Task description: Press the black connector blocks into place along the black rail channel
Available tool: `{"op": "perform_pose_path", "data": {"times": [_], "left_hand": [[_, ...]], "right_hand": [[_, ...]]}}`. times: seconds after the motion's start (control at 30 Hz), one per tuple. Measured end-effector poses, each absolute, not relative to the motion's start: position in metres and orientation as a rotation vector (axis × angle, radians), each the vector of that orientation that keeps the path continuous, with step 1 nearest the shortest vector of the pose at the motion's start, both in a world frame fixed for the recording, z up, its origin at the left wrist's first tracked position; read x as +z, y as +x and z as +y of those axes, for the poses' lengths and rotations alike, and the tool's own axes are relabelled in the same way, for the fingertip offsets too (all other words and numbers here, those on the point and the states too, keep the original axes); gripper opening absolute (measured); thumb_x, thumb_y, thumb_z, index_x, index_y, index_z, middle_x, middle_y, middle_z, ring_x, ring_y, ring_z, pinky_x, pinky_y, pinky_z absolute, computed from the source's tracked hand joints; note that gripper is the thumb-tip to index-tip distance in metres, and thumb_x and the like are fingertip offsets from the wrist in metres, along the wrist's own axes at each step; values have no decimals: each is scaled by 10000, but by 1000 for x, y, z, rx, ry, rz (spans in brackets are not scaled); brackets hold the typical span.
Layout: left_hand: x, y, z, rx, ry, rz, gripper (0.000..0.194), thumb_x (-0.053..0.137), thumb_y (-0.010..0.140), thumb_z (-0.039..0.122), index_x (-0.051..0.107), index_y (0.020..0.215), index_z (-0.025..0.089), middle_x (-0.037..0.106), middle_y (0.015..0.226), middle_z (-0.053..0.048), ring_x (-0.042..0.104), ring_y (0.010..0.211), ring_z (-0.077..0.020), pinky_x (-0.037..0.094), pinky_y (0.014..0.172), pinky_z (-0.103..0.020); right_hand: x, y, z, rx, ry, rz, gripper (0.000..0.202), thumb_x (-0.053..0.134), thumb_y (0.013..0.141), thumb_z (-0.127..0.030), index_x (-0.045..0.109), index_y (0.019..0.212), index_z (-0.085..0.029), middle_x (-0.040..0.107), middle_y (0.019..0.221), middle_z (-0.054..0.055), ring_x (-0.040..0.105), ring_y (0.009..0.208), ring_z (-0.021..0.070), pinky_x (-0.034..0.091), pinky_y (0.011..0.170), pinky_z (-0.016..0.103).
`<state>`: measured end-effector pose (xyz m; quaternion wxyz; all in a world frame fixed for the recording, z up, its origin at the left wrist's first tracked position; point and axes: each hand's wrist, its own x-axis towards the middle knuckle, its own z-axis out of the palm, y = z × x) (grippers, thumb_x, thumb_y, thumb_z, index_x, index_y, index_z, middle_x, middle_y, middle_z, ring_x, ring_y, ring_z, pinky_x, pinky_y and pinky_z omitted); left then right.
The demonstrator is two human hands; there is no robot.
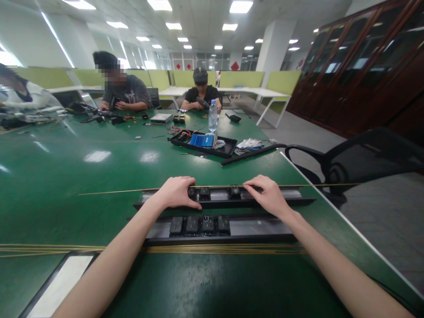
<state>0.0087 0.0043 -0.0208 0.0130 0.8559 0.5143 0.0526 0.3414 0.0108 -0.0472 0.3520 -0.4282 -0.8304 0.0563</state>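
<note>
A long black channel lies across the table, with several small black blocks inside it. My left hand grips this channel near its left part, the thumb on the near edge and the fingers at the far edge, beside a block. One thin brass-coloured rod runs lengthwise along the channel and sticks out past both ends. My right hand pinches that rod between thumb and fingertips, right of the rightmost visible block. Closer to me, a second black channel holds a row of several black blocks.
Several more brass rods lie along the near side. A white panel with a dark frame sits lower left. Beyond are a black tray, gloves and a water bottle. People work across the table; a chair stands right.
</note>
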Motion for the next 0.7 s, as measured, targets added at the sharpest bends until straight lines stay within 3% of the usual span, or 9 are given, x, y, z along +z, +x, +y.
{"op": "perform_pose_path", "data": {"times": [0.7], "left_hand": [[-31, 6, -2, 233, 2697, 1687, 766, 553, 612, 894, 642, 988, 232, 729, 1006, -75, 684, 945, -296, 427, 689, -305]], "right_hand": [[-54, 341, 10, 50, -1164, -2109, 181, 578, 935, -335, 730, 946, -235, 739, 905, 40, 638, 847, 225, 478, 795, 382]]}}
